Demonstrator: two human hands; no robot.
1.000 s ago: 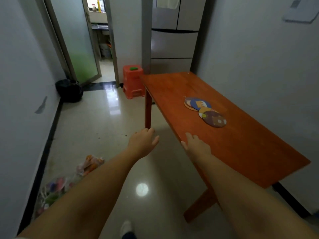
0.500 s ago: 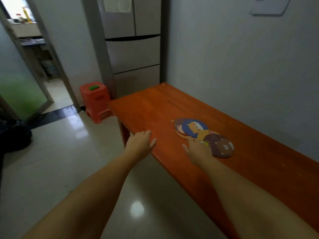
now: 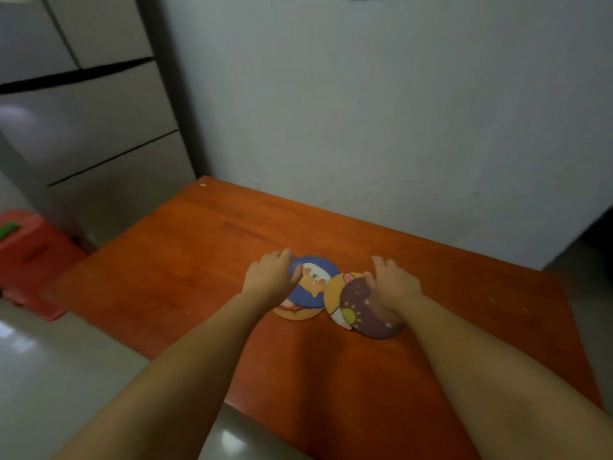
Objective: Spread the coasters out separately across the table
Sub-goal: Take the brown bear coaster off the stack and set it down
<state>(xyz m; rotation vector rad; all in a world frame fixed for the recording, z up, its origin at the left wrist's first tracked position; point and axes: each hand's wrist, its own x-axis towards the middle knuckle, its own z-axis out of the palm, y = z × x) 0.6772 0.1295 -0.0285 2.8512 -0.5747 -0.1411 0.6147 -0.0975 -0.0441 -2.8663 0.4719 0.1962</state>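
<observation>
Several round cartoon coasters lie overlapping in the middle of the red-brown wooden table. A blue coaster sits on top of an orange coaster. To its right a yellow coaster lies partly under a dark brown coaster. My left hand rests flat on the blue coaster's left edge, thumb on its face. My right hand lies on the upper right part of the brown coaster, fingers spread. Neither coaster is lifted off the table.
The table's long far side runs along a grey wall. A steel fridge stands at the back left and a red plastic stool stands on the tiled floor beside the table's left end. Bare wood shows on both sides of the coasters.
I have come up to the table and now face it squarely. Both hands moved forward from the near edge onto the coasters, the left onto the blue one, the right onto the brown one.
</observation>
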